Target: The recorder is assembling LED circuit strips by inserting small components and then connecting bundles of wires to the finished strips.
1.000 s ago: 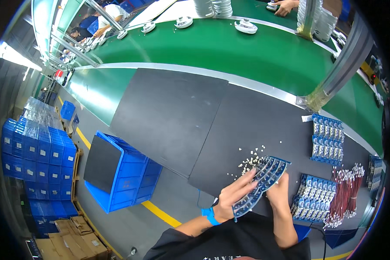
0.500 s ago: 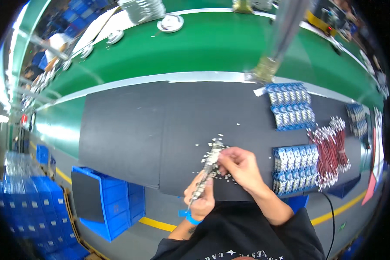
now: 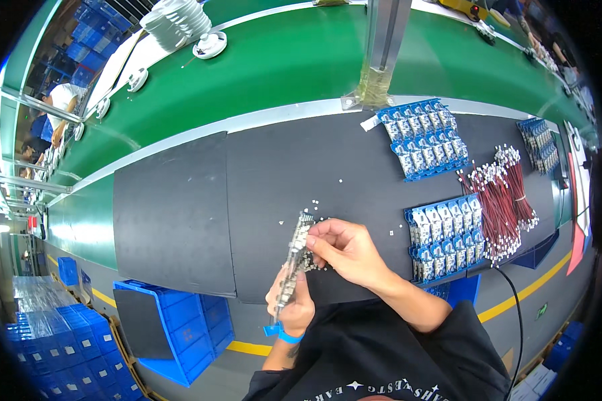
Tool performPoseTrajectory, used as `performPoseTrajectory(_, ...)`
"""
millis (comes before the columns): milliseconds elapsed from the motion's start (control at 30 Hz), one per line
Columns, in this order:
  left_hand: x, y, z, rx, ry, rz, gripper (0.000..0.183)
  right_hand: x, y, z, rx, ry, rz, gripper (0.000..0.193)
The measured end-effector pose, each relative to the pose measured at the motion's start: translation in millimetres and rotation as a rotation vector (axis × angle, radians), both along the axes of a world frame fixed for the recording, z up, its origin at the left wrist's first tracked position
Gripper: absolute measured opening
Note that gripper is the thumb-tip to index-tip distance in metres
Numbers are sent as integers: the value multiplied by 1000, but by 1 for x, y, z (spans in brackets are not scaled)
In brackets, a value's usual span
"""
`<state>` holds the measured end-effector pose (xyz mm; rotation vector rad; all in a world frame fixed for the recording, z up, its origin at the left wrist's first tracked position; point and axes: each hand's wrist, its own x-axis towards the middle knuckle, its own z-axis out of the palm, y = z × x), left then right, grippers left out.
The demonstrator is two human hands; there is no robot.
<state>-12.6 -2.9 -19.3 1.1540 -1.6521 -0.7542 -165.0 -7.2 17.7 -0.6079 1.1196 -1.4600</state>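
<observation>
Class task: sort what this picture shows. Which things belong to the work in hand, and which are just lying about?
Seems in use:
circuit-board panel, held in the left hand
right hand, fingers at the panel's upper part
small white pieces scattered nearby
probably the blue board panels at right

Apparently lying about:
red wires
blue crate, lower left
round white part by the green belt

Brightly lit, glare on green tabletop (image 3: 80, 230), fisheye-bent edges, dark corners

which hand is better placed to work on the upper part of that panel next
Probably the right hand: its fingers are at the upper part of the panel, near loose white pieces. The left hand grips the lower part, so seems better suited to steadying it.
</observation>
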Motion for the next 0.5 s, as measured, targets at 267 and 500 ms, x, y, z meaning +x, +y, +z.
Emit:
performPoseTrajectory(267,-8,-5,12,-23,-46,-3,16,-9,3,0,145,36,88,16)
performPoseTrajectory(500,-2,-6,-5,-70,17,-30,20,-4,3,12,-45,-34,-35,19)
